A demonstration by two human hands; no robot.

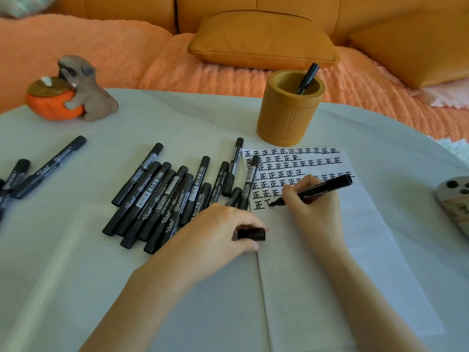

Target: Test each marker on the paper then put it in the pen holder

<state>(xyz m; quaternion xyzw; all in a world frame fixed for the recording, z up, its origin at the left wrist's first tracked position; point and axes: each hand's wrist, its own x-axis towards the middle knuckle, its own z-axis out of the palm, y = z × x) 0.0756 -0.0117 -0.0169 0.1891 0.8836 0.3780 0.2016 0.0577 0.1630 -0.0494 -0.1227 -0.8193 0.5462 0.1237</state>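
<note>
My right hand (313, 201) grips an uncapped black marker (324, 187), its tip touching the white paper (317, 250) on the lowest row of black written characters. My left hand (223, 232) rests at the paper's left edge and pinches the marker's black cap (251, 234). A pile of several capped black markers (167, 194) lies left of the paper. The tan round pen holder (289, 113) stands just behind the paper with one black marker (307, 78) upright inside it.
More black markers (48, 166) lie at the table's left edge. A dog-and-orange-pumpkin figurine (71, 92) sits at the back left. A grey device (454, 201) lies at the right edge. An orange sofa with cushions (261, 39) is behind the pale round table (76, 275).
</note>
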